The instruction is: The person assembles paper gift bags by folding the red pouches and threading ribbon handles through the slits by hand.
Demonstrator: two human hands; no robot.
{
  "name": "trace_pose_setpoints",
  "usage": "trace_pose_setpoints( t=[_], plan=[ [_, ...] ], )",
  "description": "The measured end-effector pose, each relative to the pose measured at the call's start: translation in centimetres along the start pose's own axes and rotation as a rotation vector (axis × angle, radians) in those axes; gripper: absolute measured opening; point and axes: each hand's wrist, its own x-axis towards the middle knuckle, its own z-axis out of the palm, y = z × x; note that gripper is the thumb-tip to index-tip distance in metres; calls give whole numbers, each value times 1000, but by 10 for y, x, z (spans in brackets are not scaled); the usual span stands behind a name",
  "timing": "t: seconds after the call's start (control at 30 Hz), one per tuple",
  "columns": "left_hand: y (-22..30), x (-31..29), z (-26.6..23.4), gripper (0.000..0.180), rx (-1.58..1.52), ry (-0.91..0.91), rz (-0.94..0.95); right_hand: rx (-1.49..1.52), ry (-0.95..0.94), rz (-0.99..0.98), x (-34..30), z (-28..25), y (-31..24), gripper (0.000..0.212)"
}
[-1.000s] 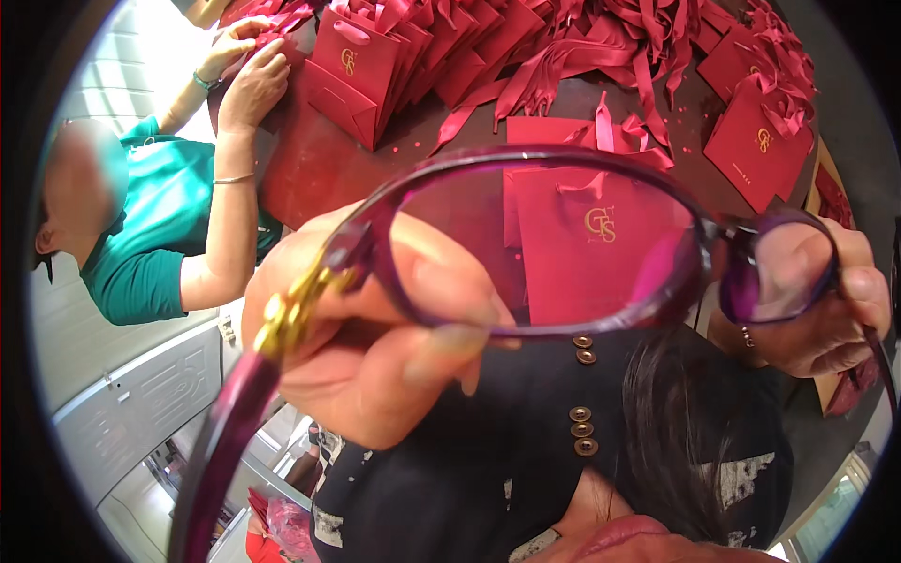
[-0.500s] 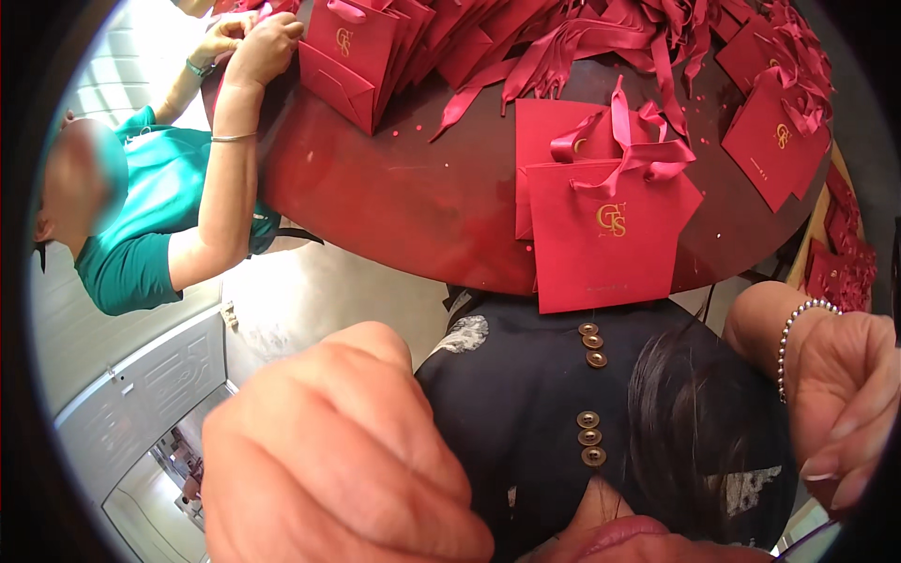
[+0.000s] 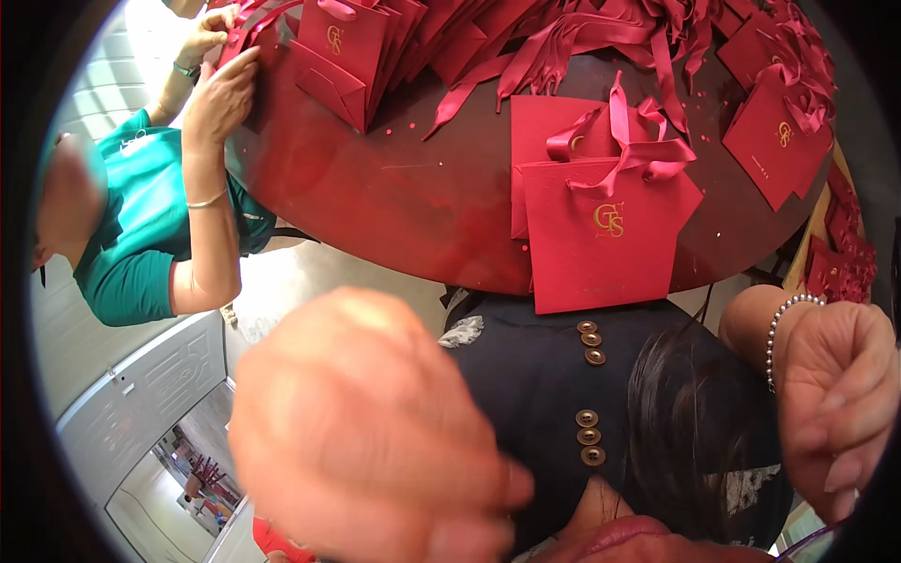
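Close up at the lower left, my left hand (image 3: 366,422) is raised and smeared by motion. Its fingers look bent, but what they hold, if anything, cannot be made out. My right hand (image 3: 835,403) is lifted at the right edge, a silver bead bracelet (image 3: 773,342) on its wrist. Its fingers are curled closed, and I cannot see anything in them. Neither hand touches the red paper gift bag (image 3: 601,253) with ribbon handles, which lies at the table's near edge. A second red gift bag (image 3: 540,122) lies partly under it.
The round dark-red table (image 3: 375,206) holds a row of red bags (image 3: 343,56), loose ribbons (image 3: 582,47) and more bags at right (image 3: 779,141). At left, a co-worker in a green shirt (image 3: 141,216) handles red ribbon. A white door (image 3: 160,385) stands lower left.
My left hand has shifted right and turned, now blurred. My right hand's fingers have bent and dropped a little. The co-worker's near hand has moved down and left. The bags stay put.
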Motion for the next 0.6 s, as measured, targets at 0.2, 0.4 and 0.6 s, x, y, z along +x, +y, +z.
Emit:
trace_pose_setpoints(
  t=[0.2,0.4,0.6],
  plan=[
    [-25,-25,23,16,203,499,-470,-240,26,146,-34,-58,-7,44],
    [-60,-51,19,5,142,591,-707,-424,177,386,-74,-62,24,36],
    [-80,-56,26,6,94,583,-802,-448,147,585,-99,-69,37,25]
  ],
)
